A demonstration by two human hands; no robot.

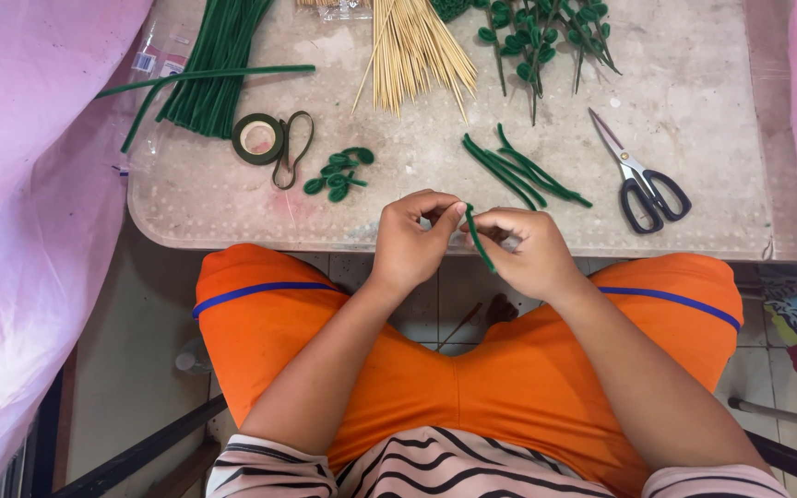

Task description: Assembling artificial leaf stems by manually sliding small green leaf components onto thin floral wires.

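Two hands meet at the centre of my frame, just below the near edge of the table [186, 207]: the left hand [410, 242] and the right hand [528, 251] both pinch one short green pipe cleaner [479, 238], fingertips closed narrow on its upper end while the rest hangs down toward the orange lap. I judge the bending of this piece has barely begun, as it looks almost straight. Some work looks done: a small cluster of finished green leaf shapes [339, 172] lies left of centre on the table, and leafy stems [541, 37] lie along the top edge. Plenty seems left, by my reading: a few cut green lengths [518, 171] wait right of centre, and a thick bundle of long pipe cleaners [214, 65] sits in the upper left. Wooden skewers [412, 51] fan out at top centre, a roll of green tape [258, 138] lies beside the bundle, and scissors [643, 180] rest at the right.
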